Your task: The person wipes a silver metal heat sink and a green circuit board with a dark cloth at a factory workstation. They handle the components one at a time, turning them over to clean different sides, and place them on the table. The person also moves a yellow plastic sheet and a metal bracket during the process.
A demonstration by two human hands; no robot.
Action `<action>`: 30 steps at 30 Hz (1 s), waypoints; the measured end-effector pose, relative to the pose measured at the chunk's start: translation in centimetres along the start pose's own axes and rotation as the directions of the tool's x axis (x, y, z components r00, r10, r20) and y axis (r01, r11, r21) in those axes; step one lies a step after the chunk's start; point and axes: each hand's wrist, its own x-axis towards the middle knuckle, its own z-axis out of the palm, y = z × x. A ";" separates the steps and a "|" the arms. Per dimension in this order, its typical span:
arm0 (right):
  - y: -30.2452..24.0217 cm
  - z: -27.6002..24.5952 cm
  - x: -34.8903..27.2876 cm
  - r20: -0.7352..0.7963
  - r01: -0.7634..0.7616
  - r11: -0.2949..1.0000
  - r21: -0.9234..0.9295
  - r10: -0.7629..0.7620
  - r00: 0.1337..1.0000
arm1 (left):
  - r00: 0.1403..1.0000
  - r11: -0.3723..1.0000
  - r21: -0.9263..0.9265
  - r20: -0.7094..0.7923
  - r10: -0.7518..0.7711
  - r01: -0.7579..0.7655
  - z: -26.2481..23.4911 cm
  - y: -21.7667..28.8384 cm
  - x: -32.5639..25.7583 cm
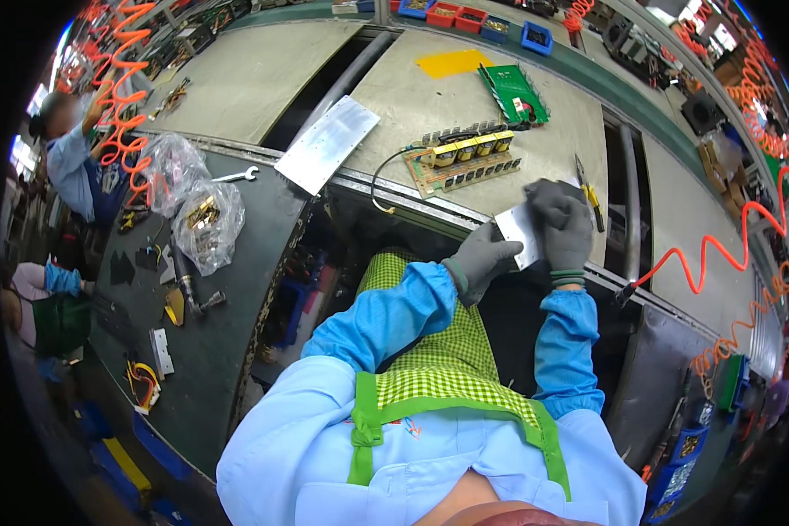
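Both my hands wear grey gloves and meet at a small silvery metal plate (521, 235) over the table's near edge. My left hand (482, 259) pinches the plate's left side between thumb and fingers. My right hand (561, 223) is curled at its right side, slightly blurred; whether its fingers grip the plate or something small is hidden. Just beyond lies a circuit board (465, 167) with a row of yellow-and-black transformers and a black cable. A pair of yellow-handled pliers (593, 202) rests right of my right hand.
A larger silvery plate (328, 145) lies to the left. Farther off are a green circuit board (513, 95) and a yellow sheet (451, 63). The dark side table holds a wrench (237, 175), bagged brass parts (207, 226) and a power tool (188, 285). A red coiled hose (719, 263) hangs at right.
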 end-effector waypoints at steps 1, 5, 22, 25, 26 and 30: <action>1.4 -0.7 0.8 -0.072 0.042 0.999 -0.013 -0.043 0.996 | 0.999 1.000 -0.001 0.021 0.028 -0.028 -0.3 -0.3 -0.4; 4.4 -3.1 3.9 -0.149 -0.204 0.979 -0.010 0.201 0.968 | 0.996 0.996 0.068 0.065 -0.062 0.057 -3.3 1.8 -4.8; 2.9 3.7 3.7 0.375 -0.023 0.966 -0.258 0.122 0.919 | 0.532 0.643 0.015 -0.549 0.645 -0.765 -15.7 12.2 -32.2; -0.5 1.4 4.7 0.275 -0.077 0.997 -0.024 0.081 0.958 | 0.392 0.545 0.055 -0.636 0.665 -0.836 -14.7 12.7 -37.8; -0.4 1.3 5.3 0.191 -0.007 0.997 -0.077 0.022 0.981 | 0.342 0.532 0.090 -0.674 0.655 -0.842 -14.5 12.4 -39.7; 0.8 2.2 6.5 -0.183 0.253 0.953 -0.164 -0.282 0.942 | -0.100 0.559 0.784 -0.600 0.794 -0.271 -14.9 9.4 -48.4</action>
